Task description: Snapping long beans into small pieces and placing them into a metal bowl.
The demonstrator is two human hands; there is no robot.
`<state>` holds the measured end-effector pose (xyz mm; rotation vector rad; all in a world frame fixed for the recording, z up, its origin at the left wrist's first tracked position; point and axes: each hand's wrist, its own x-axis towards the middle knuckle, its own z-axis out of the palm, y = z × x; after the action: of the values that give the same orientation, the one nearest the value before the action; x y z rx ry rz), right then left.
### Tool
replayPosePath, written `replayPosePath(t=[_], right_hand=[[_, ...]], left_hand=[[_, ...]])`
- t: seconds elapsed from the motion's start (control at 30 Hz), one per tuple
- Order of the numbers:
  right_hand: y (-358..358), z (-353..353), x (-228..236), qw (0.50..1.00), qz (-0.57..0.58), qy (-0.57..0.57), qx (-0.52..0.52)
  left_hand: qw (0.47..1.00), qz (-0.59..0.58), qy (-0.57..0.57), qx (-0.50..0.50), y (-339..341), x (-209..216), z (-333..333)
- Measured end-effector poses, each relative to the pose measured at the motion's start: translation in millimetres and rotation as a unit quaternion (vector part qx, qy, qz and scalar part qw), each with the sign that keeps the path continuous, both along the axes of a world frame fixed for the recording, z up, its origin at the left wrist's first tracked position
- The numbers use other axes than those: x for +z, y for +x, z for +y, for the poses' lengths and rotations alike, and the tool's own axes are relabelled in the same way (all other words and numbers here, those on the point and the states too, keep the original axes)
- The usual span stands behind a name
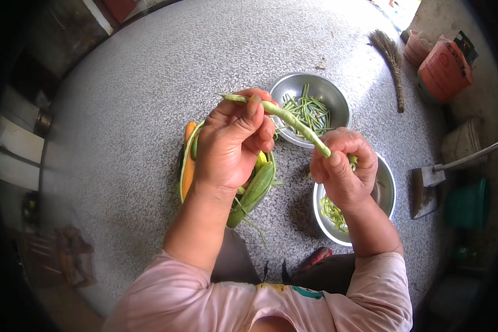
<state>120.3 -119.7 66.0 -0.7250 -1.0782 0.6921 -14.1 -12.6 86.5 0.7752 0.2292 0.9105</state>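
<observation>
Now I am holding a long green bean (pixel 293 123) between both hands, my left hand (pixel 232 141) pinching one end, my right hand (pixel 340 169) clamped on the other, above two steel bowls (pixel 337 99). Stringing it, I judge; next calls for a steady pull along its seam.

One package is in view: an orange bag (pixel 444 69) at the upper right, on the floor beyond the grey speckled surface (pixel 149 83). It is squat, soft-sided, with dark print on its face. No signs or screens are visible.
</observation>
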Motion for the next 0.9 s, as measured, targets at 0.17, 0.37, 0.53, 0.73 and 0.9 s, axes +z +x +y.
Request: replayPosePath(t=[0.17,0.37,0.53,0.73,0.9], right_hand=[[11,1,13,0.975,-0.211,0.060,0.047],[16,-1,15,0.970,-0.202,0.012,0.135],[11,-2,23,0.954,-0.268,0.000,0.131],[11,0,18,0.957,-0.282,-0.021,0.058],[14,4,7,0.984,-0.034,-0.175,0.003]], left_hand=[[0.984,0.053,-0.021,-0.171,0,-12,5],[0.976,0.039,-0.062,-0.206,-1,-12,5],[0.980,0.099,-0.047,-0.167,8,-13,-4],[0.975,0.103,-0.036,-0.193,5,-15,-2],[0.977,0.071,0.018,-0.199,-2,-9,1]])
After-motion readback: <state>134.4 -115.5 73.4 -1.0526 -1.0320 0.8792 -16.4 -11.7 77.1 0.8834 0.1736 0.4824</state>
